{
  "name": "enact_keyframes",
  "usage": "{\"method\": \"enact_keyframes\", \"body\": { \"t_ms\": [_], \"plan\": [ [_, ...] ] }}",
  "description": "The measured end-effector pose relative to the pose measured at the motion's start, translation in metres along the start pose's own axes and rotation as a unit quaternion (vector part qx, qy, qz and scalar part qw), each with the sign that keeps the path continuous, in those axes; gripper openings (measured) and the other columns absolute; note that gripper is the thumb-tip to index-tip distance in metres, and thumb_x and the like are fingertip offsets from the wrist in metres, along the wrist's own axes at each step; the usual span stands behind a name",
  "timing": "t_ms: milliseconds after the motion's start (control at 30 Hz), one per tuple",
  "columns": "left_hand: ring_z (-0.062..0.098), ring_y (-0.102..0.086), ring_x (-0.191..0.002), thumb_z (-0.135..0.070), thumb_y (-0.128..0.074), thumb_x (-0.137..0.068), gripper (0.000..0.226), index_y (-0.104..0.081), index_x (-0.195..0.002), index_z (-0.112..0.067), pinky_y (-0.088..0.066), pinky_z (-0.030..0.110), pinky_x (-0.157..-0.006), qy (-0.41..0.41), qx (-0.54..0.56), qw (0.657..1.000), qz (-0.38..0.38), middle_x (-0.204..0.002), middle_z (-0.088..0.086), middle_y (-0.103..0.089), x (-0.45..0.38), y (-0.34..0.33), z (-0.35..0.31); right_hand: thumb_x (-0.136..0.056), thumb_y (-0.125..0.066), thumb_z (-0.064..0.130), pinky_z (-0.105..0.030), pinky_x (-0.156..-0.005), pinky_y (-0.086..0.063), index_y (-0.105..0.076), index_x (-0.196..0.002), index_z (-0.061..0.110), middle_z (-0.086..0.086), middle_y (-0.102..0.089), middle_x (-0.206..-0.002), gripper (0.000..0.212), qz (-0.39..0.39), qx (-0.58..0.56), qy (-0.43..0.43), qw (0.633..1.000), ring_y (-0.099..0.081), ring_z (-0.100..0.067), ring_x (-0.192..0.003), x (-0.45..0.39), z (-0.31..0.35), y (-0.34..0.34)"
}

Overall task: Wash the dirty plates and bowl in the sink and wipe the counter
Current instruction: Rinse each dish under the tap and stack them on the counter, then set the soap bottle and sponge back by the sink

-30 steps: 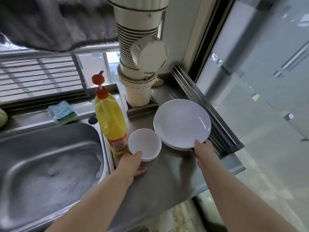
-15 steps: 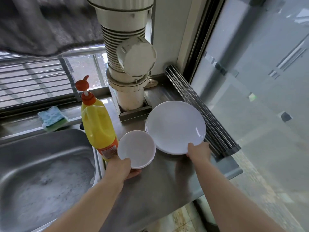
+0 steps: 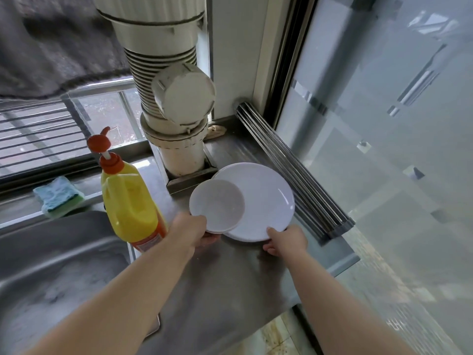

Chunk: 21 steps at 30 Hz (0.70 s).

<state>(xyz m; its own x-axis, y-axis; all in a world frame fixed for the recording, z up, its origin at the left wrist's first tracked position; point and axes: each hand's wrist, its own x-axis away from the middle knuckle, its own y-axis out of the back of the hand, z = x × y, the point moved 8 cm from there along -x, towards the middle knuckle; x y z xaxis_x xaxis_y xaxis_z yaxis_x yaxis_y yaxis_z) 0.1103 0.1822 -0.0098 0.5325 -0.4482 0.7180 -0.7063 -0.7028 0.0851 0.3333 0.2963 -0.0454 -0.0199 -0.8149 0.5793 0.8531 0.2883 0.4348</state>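
Bowl [image 3: 217,204]: gripped at near rim by left hand [image 3: 188,230], overlapping plates [image 3: 266,201], mouth up. Plates: stacked flat on counter [image 3: 230,278], right hand [image 3: 288,240] gripping near edge.

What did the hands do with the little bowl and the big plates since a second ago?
The left hand, gripping the small bowl, has lifted it and carried it right, so it now overlaps the stacked plates; before, it sat beside them. The right hand still holds the plates' near edge. The yellow soap bottle and sponge stayed put.
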Motion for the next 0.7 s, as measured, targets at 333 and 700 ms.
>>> {"method": "enact_keyframes", "body": {
  "t_ms": [333,700],
  "plan": [
    [0.040,-0.052,-0.112,0.009,-0.039,-0.091,0.043,-0.040,-0.133,-0.003,-0.059,0.040,-0.058,-0.002,-0.057,0.995,0.084,-0.122,0.014,-0.041,-0.017,-0.064,-0.021,-0.096,-0.048,0.036,-0.030,-0.071,-0.033,-0.046,-0.107,0.007,-0.006,-0.052,-0.091,0.031,-0.071,0.094,0.066,0.991,-0.049,-0.026,-0.085,0.009,0.022,0.023],
    [0.023,-0.068,-0.079,-0.035,-0.058,-0.093,0.039,-0.047,-0.121,-0.009,-0.060,0.032,-0.060,-0.022,-0.153,0.986,0.058,-0.103,0.010,-0.057,-0.027,-0.072,-0.022,-0.096,-0.049,0.030,-0.037,-0.078,-0.051,-0.053,-0.086,0.024,-0.001,-0.066,-0.082,0.012,-0.006,0.033,0.152,0.988,-0.065,-0.024,-0.082,0.013,0.041,0.008]
  ]
}}
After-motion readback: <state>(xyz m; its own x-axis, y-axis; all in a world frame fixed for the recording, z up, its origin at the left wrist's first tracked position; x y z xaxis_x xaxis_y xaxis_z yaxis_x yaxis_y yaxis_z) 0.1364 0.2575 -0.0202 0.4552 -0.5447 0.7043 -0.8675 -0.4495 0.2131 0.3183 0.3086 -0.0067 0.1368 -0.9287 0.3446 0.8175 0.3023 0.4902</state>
